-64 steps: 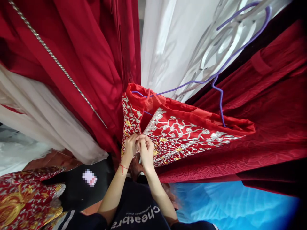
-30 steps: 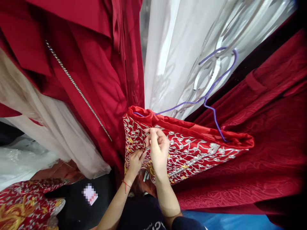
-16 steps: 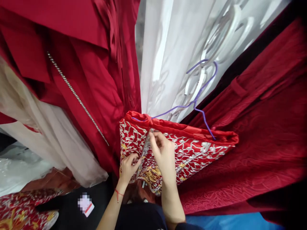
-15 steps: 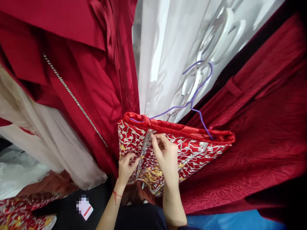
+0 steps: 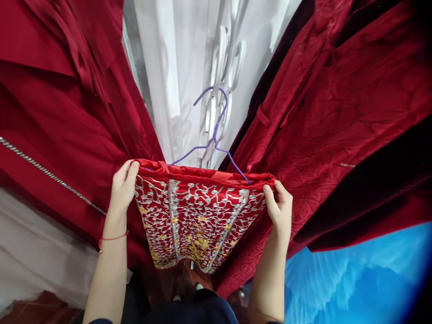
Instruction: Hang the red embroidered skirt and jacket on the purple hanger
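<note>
A red skirt (image 5: 199,211) with silver and gold embroidery hangs by its waistband from a purple wire hanger (image 5: 211,139). My left hand (image 5: 123,186) is closed on the left end of the waistband; a red string sits on that wrist. At the right end of the waistband my right hand (image 5: 280,209) pinches the cloth. The skirt is held spread out flat between both hands, in front of me.
Dark red gowns (image 5: 67,112) hang at the left, one with a silver bead strip (image 5: 47,173). A dark red patterned garment (image 5: 337,112) hangs at the right. White wall with a white scrolled fitting (image 5: 222,67) stands behind. Pale tulle (image 5: 30,252) lies lower left, blue floor (image 5: 344,279) lower right.
Both hands left the seam in the middle of the skirt and moved apart to the two ends of the waistband. The skirt now faces me flat. The view swung right.
</note>
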Demonstrator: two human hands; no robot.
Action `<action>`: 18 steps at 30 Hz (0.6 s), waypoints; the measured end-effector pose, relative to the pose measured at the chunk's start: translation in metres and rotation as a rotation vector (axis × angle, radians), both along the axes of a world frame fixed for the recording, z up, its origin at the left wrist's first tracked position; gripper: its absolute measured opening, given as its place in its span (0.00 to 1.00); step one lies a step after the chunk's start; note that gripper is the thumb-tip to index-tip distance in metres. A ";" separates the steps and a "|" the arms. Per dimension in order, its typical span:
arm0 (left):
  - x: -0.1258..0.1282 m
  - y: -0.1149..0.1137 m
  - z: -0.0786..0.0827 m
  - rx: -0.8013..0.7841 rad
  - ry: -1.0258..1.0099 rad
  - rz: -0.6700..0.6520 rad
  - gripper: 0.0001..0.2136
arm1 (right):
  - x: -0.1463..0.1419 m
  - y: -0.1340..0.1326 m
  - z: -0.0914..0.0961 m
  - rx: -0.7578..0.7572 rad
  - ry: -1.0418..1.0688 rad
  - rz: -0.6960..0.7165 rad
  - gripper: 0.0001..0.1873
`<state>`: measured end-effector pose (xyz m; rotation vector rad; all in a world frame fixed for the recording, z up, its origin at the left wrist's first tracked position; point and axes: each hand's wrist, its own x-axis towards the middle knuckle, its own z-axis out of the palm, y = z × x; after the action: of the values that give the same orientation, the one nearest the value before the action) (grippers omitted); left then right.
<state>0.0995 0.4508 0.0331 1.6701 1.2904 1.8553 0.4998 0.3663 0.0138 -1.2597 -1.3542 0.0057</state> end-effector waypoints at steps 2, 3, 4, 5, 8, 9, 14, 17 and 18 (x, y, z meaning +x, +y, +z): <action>0.006 0.003 0.004 0.070 0.041 0.064 0.17 | 0.000 0.001 0.002 0.043 -0.004 -0.047 0.20; 0.009 0.003 0.006 0.121 0.053 0.107 0.17 | 0.000 0.002 0.004 0.080 -0.026 -0.082 0.21; 0.011 0.003 0.009 0.166 0.070 0.144 0.17 | 0.000 0.003 0.008 0.113 -0.063 -0.112 0.23; 0.013 0.002 0.011 0.200 0.087 0.173 0.17 | 0.000 0.003 0.013 0.142 -0.112 -0.139 0.23; 0.016 -0.001 0.021 0.242 0.149 0.225 0.16 | 0.000 0.006 0.031 0.218 -0.278 -0.209 0.20; 0.017 -0.003 0.024 0.248 0.171 0.240 0.16 | -0.001 0.008 0.037 0.250 -0.326 -0.230 0.19; 0.019 -0.010 0.033 0.232 0.256 0.245 0.13 | -0.020 0.016 0.046 0.338 -0.585 -0.199 0.11; 0.013 -0.007 0.033 0.170 0.216 0.198 0.14 | -0.028 0.020 0.044 0.355 -0.522 -0.225 0.12; 0.009 -0.003 0.033 0.146 0.174 0.167 0.16 | -0.028 0.021 0.044 0.377 -0.438 -0.275 0.14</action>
<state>0.1088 0.4477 0.0660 1.8869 1.4332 1.9784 0.4717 0.3877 0.0574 -1.1480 -1.4493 -0.7211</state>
